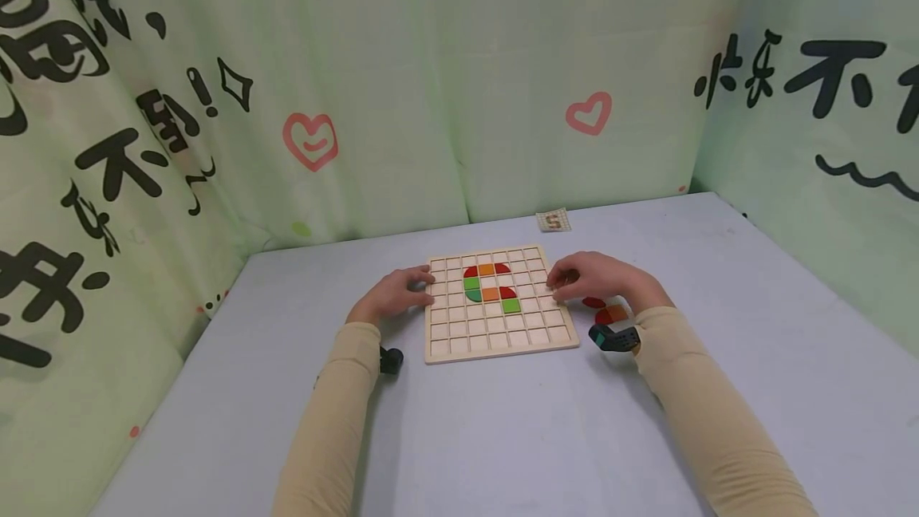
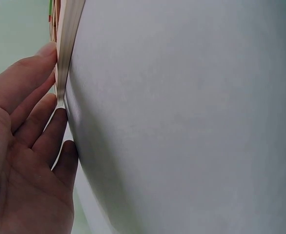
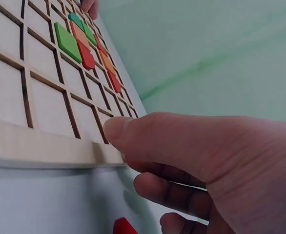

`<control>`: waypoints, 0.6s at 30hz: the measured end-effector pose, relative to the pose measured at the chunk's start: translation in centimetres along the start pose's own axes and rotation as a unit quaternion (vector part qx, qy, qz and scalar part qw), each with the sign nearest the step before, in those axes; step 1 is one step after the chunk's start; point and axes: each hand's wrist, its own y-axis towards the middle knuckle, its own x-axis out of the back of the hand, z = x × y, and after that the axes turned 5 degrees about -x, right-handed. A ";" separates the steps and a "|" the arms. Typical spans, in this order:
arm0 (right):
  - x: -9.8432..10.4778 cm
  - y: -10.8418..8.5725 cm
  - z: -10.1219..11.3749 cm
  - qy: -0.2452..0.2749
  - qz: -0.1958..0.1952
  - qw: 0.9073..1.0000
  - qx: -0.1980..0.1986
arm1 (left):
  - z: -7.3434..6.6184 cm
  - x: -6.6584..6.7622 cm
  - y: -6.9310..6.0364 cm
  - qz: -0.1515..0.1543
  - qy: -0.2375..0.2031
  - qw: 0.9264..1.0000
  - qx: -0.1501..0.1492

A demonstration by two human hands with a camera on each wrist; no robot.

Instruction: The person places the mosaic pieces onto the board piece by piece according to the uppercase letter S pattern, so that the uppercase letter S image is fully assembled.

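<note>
A wooden grid board (image 1: 459, 333) lies on the table with red, orange and green tiles (image 1: 490, 294) in some squares. At its left edge is my left hand (image 1: 396, 294), thumb and fingertips touching the rim (image 2: 65, 63) in the left wrist view. My right hand (image 1: 596, 276) is at the right edge; its thumb touches the frame (image 3: 45, 146) in the right wrist view, fingers bent below, no tile visible in them. Under that hand, right of the board, lie loose red and orange tiles (image 1: 613, 314), partly hidden by the wrist.
A small printed packet or card (image 1: 553, 220) lies near the table's back edge. Pale green curtains (image 1: 373, 86) with black writing and pink hearts stand behind and beside the white table (image 1: 474, 437).
</note>
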 end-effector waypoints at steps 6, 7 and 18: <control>0.7 -0.9 -1.2 -0.008 0.007 1.000 -0.019 | -0.1 0.0 0.0 -0.002 0.005 1.000 0.004; 0.8 -1.0 -1.4 -0.009 0.008 1.000 -0.024 | -0.1 0.0 0.0 -0.002 0.006 1.000 0.005; 1.7 -2.3 -2.6 -0.002 0.030 0.998 -0.058 | -0.1 0.0 -0.1 -0.002 0.000 1.000 0.012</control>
